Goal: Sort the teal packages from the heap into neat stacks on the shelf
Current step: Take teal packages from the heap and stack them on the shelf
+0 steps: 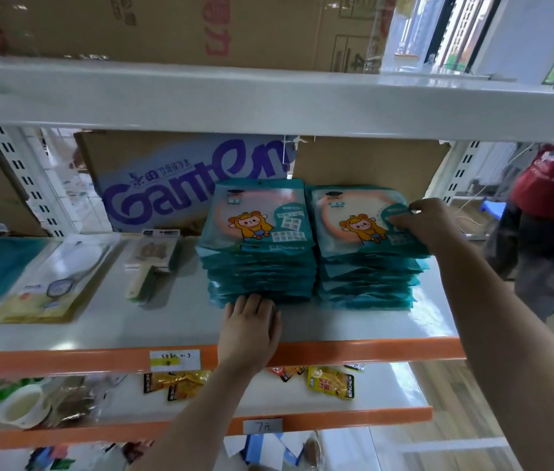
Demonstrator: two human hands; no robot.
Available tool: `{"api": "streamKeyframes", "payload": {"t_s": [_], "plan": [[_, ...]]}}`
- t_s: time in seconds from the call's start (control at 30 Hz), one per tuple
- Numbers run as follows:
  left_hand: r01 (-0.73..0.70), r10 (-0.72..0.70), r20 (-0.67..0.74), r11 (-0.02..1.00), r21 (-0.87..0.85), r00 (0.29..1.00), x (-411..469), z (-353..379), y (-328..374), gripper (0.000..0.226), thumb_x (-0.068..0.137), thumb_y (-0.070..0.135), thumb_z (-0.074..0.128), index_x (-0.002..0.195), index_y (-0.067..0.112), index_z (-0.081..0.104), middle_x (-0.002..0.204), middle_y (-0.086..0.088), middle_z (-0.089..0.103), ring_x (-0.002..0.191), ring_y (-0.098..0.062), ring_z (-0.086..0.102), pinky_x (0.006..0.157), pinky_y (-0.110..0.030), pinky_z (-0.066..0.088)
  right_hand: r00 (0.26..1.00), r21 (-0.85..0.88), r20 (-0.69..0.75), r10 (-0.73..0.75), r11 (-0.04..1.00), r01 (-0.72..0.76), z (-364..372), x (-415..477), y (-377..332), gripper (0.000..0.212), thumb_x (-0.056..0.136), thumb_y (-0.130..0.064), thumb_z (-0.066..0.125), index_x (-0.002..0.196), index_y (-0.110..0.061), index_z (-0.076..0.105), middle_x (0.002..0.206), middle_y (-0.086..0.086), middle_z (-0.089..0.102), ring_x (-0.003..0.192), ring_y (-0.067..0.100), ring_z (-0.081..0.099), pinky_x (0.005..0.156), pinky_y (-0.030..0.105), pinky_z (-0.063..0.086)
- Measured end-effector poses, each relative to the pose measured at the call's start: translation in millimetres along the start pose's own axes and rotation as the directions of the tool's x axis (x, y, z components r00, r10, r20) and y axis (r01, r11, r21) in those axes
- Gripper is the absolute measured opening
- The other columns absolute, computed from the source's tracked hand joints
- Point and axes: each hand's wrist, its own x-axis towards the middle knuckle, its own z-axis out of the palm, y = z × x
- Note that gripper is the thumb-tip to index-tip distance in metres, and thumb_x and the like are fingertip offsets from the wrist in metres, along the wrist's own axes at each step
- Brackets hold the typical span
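- two piles of teal packages sit side by side on the right half of the shelf [353,326], touching or nearly so. the left stack [258,266] and right stack [367,277] look about the same height. no loose heap is in view.
- the left hand [250,329] lies palm down on the shelf, fingers fairly straight and holding nothing. its fingertips press on the near edges of the left stack's lowest packages.
- the right hand [425,222] is curled over the right edge of the top package [346,220] on the right stack, fingers bent onto its printed face. the thumb is hidden, but it reads as a grip on that package.
- the step looks like squaring up: seating the top package while nudging the other pile's base flush.
- to do it well, push the low edges evenly with flat fingers so the slippery pouches slide together and do not buckle. lower the top package level and line up its corners with those beneath before letting go.
- the near edges of both piles are ragged, some corners sticking out, so a light tap along the near and right sides should tidy them.
- every package lies flat, cartoon face up. the hang-hole end points far, toward the cardboard box [166,178] at the back, and the bottom seam points near, toward the orange shelf edge [370,350].
- the long axis seems to run near to far, though the pouches are close to square.
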Motion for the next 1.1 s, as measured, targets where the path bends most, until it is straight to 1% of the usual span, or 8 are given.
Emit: {"api": "streamKeyframes", "payload": {"t_s": [0.13,0.27,0.43,0.53,0.67,0.87,1.0,1.1], "plan": [[-0.008,0.008,-0.017,1.0,0.008,1.0,-0.3,0.8,0.6,0.032,0.094,0.04,0.036,0.089,0.022,0.063,0.086,0.005,0.059,0.079,-0.017,0.054,0.073,-0.032,0.044,0.993,-0.152,-0.015,-0.117,0.982,0.113,4.0,-1.1,-4.1,0.048,0.078,-0.038,0.078,0.111,-0.004,0.07,0.094,0.013,0.065,0.081,0.027,0.061,0.061,0.03,0.044],[-0.017,0.018,-0.035,1.0,0.019,0.999,-1.1,3.4,-0.4,0.032,0.093,0.039,0.036,0.089,0.022,0.064,0.086,0.005,0.06,0.079,-0.017,0.054,0.073,-0.032,0.043,0.991,-0.191,-0.034,-0.129,0.974,0.121,4.0,-1.9,-6.1,0.052,0.079,-0.039,0.077,0.117,-0.006,0.068,0.111,0.016,0.064,0.087,0.024,0.055,0.066,0.03,0.039],[-0.005,0.006,-0.047,1.0,0.02,0.999,0.0,4.8,-0.1,0.032,0.093,0.039,0.038,0.087,0.022,0.064,0.085,0.005,0.06,0.079,-0.017,0.054,0.073,-0.032,0.043,0.994,-0.17,-0.048,-0.093,0.982,0.084,2.9,-7.0,-9.4,0.041,0.08,-0.036,0.077,0.098,0.0,0.07,0.089,0.016,0.062,0.078,0.024,0.055,0.069,0.039,0.048],[-0.004,0.004,-0.045,1.0,0.013,0.999,-0.3,4.0,0.3,0.033,0.093,0.039,0.037,0.086,0.022,0.065,0.085,0.005,0.06,0.079,-0.018,0.054,0.073,-0.032,0.043,0.989,-0.152,-0.117,-0.086,0.986,0.068,8.0,-9.9,-8.0,0.036,0.081,-0.033,0.076,0.089,0.002,0.071,0.088,0.018,0.066,0.063,0.019,0.049,0.061,0.034,0.044],[0.0,0.0,-0.042,1.0,0.001,0.999,-1.0,2.9,0.5,0.034,0.092,0.039,0.036,0.087,0.022,0.065,0.085,0.005,0.06,0.079,-0.018,0.055,0.073,-0.032,0.044,0.977,-0.123,-0.194,-0.082,0.991,0.059,12.3,-12.8,-4.3,0.031,0.084,-0.027,0.075,0.093,0.002,0.071,0.086,0.016,0.063,0.056,0.013,0.042,0.048,0.026,0.029],[0.01,-0.01,-0.028,1.0,0.01,1.0,-0.7,1.3,1.1,0.036,0.092,0.041,0.035,0.087,0.021,0.065,0.086,0.004,0.06,0.079,-0.018,0.055,0.073,-0.033,0.044,0.974,-0.28,-0.166,-0.153,0.955,0.102,12.7,-16.4,-4.7,0.034,0.09,-0.033,0.066,0.108,-0.004,0.07,0.106,0.018,0.068,0.082,0.026,0.052,0.067,0.03,0.034],[0.015,-0.015,-0.009,1.0,-0.006,1.0,-1.5,1.1,0.4,0.037,0.093,0.04,0.035,0.089,0.021,0.065,0.088,0.003,0.061,0.082,-0.019,0.055,0.074,-0.034,0.045,0.958,-0.369,-0.163,-0.235,0.915,0.162,14.3,-23.6,-2.8,0.03,0.092,-0.026,0.061,0.113,-0.006,0.071,0.112,0.021,0.065,0.097,0.034,0.055,0.078,0.037,0.043],[0.012,-0.012,-0.007,0.998,-0.067,1.0,-0.9,-1.2,-1.1,0.036,0.093,0.039,0.036,0.092,0.019,0.066,0.091,0.002,0.062,0.084,-0.021,0.057,0.075,-0.036,0.046,0.92,-0.308,-0.195,-0.341,0.911,0.272,20.5,-34.9,-3.4,0.033,0.087,-0.016,0.062,0.118,-0.009,0.068,0.121,0.019,0.06,0.108,0.034,0.055,0.092,0.037,0.043]]}}
